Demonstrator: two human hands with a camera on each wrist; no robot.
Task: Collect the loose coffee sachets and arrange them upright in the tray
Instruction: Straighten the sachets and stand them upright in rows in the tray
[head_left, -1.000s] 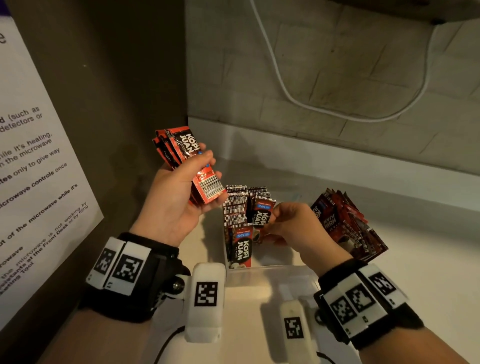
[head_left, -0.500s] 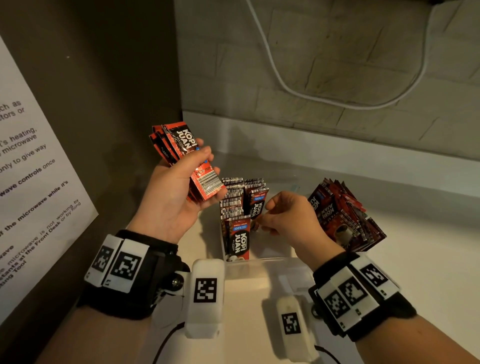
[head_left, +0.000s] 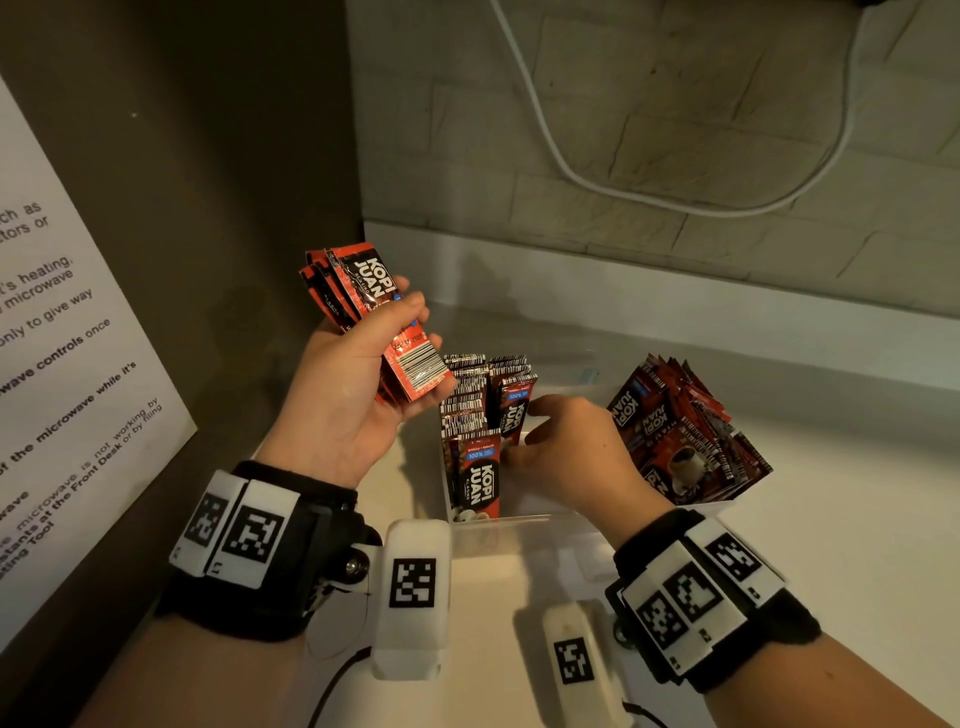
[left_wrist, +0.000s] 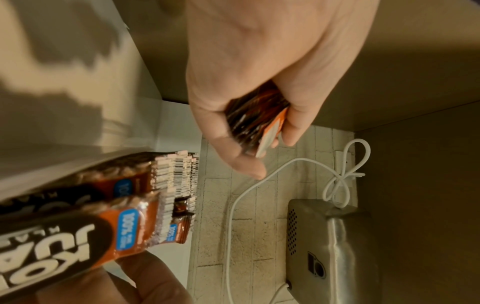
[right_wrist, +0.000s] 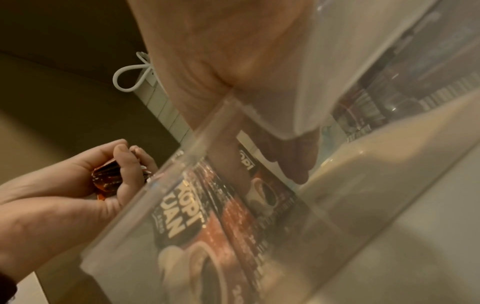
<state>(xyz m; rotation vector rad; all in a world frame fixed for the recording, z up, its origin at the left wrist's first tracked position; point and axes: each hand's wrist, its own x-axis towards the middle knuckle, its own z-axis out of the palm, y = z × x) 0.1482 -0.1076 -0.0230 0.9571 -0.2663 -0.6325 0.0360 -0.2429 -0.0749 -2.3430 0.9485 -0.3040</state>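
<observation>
While the left hand (head_left: 343, 410) stays raised above the desk (head_left: 831, 545), its fingers and thumb are clamped around a fanned bundle of red Kopi Juan coffee sachets (head_left: 371, 317), long axes tilted up and away to the left, barcode ends pointing down toward the tray. A clear plastic tray (head_left: 498, 519) sits on the desk just below and to the right of that bundle. Inside it, along the left wall, a row of sachets (head_left: 475, 415) stands upright, long axes vertical. The right hand (head_left: 566, 447) reaches into the tray from the right, its fingers curled against the standing sachets; whether it pinches one or only steadies the row cannot be told. To the right, a second compartment holds more sachets leaning in a loose fan (head_left: 680, 431). Judging by this layout, the coming move turns on the held bundle: it lies up and left of the open space beside the row, nearer the left hand, and its sachets need turning vertical to drop in.
</observation>
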